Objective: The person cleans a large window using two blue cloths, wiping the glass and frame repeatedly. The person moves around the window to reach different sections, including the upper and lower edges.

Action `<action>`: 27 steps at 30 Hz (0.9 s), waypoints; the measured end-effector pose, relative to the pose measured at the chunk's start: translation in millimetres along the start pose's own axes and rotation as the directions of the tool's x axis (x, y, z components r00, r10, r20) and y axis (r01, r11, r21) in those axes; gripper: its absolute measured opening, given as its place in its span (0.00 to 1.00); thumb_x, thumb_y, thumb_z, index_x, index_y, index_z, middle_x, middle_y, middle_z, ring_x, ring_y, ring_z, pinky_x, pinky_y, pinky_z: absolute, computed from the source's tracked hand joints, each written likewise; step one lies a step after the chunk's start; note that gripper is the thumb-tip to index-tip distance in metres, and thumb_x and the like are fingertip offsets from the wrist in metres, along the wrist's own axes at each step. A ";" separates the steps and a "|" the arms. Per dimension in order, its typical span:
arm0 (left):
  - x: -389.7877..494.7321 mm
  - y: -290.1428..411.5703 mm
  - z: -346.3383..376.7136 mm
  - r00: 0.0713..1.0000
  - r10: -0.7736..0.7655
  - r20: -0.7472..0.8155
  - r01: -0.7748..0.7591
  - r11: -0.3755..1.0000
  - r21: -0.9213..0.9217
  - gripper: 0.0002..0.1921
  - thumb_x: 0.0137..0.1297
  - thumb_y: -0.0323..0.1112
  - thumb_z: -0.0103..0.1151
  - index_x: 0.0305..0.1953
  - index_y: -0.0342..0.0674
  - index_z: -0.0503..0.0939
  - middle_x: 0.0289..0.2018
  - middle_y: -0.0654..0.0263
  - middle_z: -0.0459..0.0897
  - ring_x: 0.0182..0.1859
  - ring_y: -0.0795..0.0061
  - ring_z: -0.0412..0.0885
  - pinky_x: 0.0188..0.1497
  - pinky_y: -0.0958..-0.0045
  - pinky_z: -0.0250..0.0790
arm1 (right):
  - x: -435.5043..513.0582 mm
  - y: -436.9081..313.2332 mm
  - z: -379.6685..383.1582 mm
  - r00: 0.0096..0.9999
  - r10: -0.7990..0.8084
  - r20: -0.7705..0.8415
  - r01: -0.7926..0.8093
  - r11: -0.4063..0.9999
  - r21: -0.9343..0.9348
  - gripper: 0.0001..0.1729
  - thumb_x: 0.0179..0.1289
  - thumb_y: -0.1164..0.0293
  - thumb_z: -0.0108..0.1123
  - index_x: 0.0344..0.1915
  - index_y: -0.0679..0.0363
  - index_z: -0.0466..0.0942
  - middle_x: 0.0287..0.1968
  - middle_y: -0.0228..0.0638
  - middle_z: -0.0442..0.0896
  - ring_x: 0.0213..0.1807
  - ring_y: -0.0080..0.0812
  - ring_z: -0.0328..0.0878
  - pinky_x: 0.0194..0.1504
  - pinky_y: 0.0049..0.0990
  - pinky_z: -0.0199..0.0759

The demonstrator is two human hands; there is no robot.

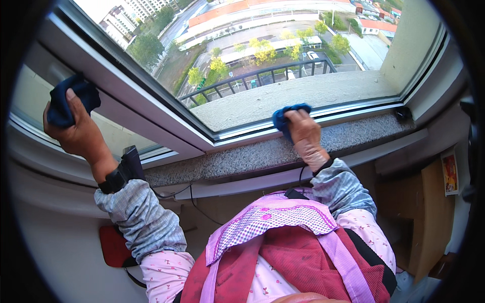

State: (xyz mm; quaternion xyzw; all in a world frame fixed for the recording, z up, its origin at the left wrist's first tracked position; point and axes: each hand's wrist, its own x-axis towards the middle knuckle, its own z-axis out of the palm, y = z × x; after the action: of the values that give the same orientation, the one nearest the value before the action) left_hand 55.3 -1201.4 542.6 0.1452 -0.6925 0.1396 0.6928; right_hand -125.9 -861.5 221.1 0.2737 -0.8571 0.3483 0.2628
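My left hand (81, 132) is raised at the left, its fingers closed around a bunched dark blue cloth (72, 100). That cloth lies over or close against the left window frame (125, 102); whether it touches cannot be told. Lower and to the right, my right hand (306, 127) grips a second blue cloth (285, 118) at the bottom rail of the large window pane (235, 113). Part of this cloth is hidden under my fingers. Below the rail runs a speckled grey stone windowsill (242, 161).
A dark upright object (132, 161) stands by my left wrist, at the sill's left end. Black cables (193, 199) hang below the sill. A small black object (402, 113) sits at its right end. Wooden furniture (435, 219) stands at the right, a red object (113, 246) at lower left.
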 end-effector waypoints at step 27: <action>0.8 -4.4 0.0 0.999 -0.036 -0.032 0.037 0.999 0.038 0.28 0.70 0.53 0.63 0.59 0.38 0.71 0.50 0.55 0.80 0.50 0.56 0.86 0.48 0.62 0.86 | 41.1 217.7 -115.4 0.795 0.449 -0.407 -0.391 0.893 0.223 0.21 0.63 0.77 0.66 0.56 0.57 0.77 0.53 0.37 0.85 0.54 0.34 0.82 0.57 0.33 0.75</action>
State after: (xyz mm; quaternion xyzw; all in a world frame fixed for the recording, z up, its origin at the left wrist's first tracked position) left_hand 57.0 -1205.5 543.3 0.1688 -0.6761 0.1425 0.7029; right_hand -267.2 -655.5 220.2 0.0047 -0.7883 0.5053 0.3510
